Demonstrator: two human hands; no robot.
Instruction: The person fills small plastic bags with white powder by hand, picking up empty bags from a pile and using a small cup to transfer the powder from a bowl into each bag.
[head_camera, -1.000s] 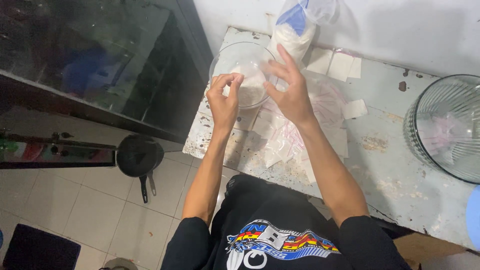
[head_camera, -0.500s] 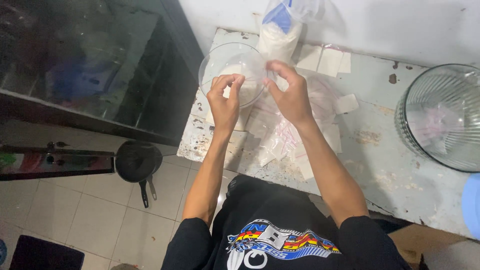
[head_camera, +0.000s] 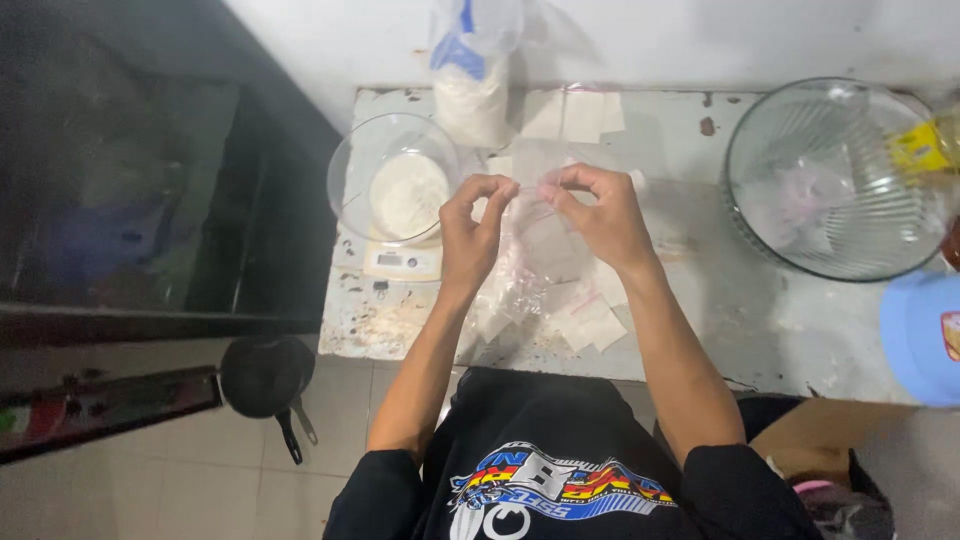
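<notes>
Glass bowl (head_camera: 395, 180) of white powder sat on a scale (head_camera: 402, 262), left | left hand (head_camera: 470, 235) and right hand (head_camera: 600, 215) pinched, fingers clamped, the top edge of a small clear bag (head_camera: 535, 215) mid-table | risk: thin plastic could slip or tear under uneven pull; an elbow could nudge the bowl.

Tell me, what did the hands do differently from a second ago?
The left hand and right hand drew back from the glass bowl of white powder and came together over the table, both now pinching the top edge of one small clear plastic bag. Before, the right hand spread open near the tall powder sack. The bowl, sack and big ribbed glass bowl stayed put.
</notes>
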